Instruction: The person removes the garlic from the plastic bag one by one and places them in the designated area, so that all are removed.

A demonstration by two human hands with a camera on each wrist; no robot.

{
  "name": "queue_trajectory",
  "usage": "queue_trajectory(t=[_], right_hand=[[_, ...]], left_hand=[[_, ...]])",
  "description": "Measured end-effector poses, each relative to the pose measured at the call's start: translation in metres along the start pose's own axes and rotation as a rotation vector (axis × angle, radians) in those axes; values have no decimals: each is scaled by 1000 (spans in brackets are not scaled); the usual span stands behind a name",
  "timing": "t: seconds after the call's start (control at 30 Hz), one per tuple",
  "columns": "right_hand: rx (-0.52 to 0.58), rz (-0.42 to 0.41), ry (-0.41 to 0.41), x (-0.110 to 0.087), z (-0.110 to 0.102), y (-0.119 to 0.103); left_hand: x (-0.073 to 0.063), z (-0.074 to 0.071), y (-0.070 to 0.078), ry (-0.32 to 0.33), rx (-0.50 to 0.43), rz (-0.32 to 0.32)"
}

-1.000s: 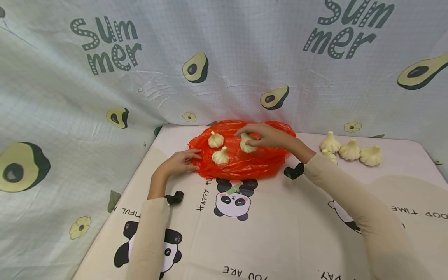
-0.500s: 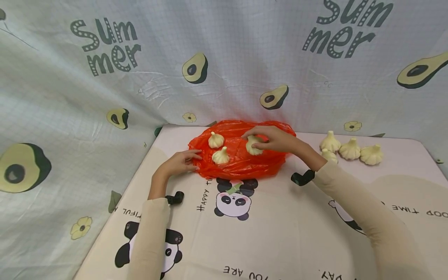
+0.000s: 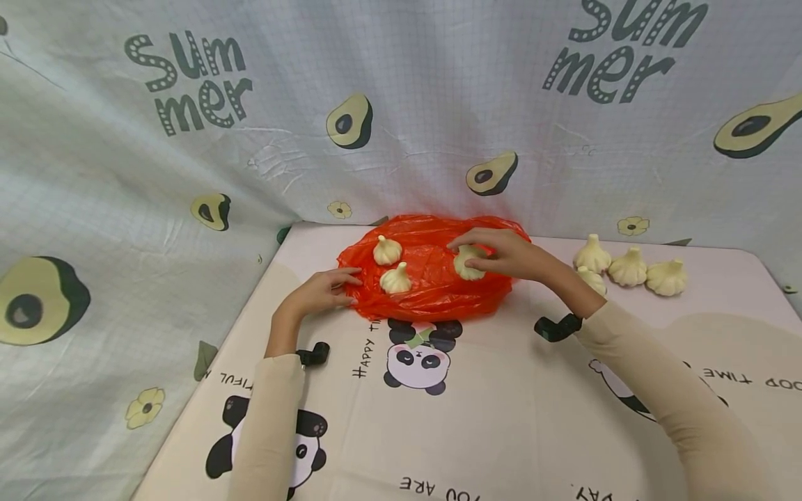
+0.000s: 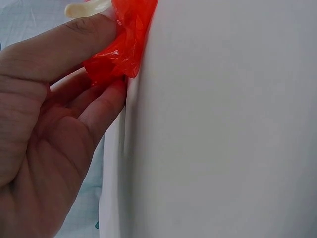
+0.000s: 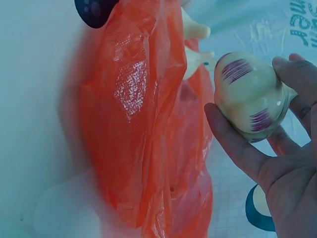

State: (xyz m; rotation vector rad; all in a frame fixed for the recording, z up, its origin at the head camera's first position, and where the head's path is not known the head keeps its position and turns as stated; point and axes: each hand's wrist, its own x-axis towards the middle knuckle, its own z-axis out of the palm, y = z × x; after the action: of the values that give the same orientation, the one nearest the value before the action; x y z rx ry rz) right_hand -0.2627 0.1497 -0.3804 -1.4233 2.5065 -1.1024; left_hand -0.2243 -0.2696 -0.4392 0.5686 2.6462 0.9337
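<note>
My right hand holds a garlic bulb between thumb and fingers, over the right part of a red plastic bag. Purple streaks mark the bulb's pale skin in the right wrist view. Two more garlic bulbs, one behind and one in front, sit in the left part of the spread bag. At the bag's left edge, my left hand pinches the red plastic between thumb and fingers, as the left wrist view shows.
Several garlic bulbs stand grouped on the table's right side, beyond the right forearm. A panda-printed cloth covers the table. Behind it and at the left hangs a curtain with avocado prints.
My right hand has moved to the right with the garlic bulb, from the bag's middle toward its right side. The left hand and the two bulbs at left stay put.
</note>
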Motion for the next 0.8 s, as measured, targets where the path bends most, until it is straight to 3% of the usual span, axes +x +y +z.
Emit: queue_trajectory(t=[0.8], right_hand=[[7, 9, 58, -23, -8, -3]], left_hand=[[-1, 0, 1, 2, 0, 5]])
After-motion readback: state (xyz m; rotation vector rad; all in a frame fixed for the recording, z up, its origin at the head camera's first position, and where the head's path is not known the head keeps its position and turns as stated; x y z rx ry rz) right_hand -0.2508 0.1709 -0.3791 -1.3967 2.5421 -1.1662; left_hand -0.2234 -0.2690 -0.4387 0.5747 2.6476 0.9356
